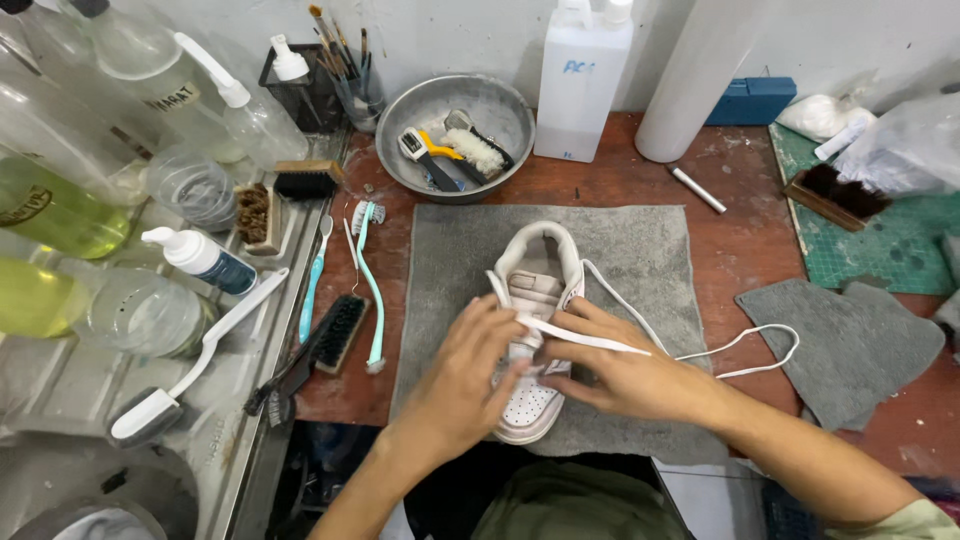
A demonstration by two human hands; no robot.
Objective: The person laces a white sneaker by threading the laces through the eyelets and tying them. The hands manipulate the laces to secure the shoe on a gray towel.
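One cam only, on my head, looking steeply down at the bench from above & slightly behind my hands. Close range: my forearms enter from the bottom edge, the grey mat point(640, 250) sits mid-frame. View faces fwd toward the back wall point(450, 35) at top. Wide angle, so the bottles point(60, 200) at left bend outward. No 2nd view, so no overlap.

Matt leather sneaker point(530, 300); fuzzy grey cloth mat point(640, 250); dull metal bowl point(400, 120).
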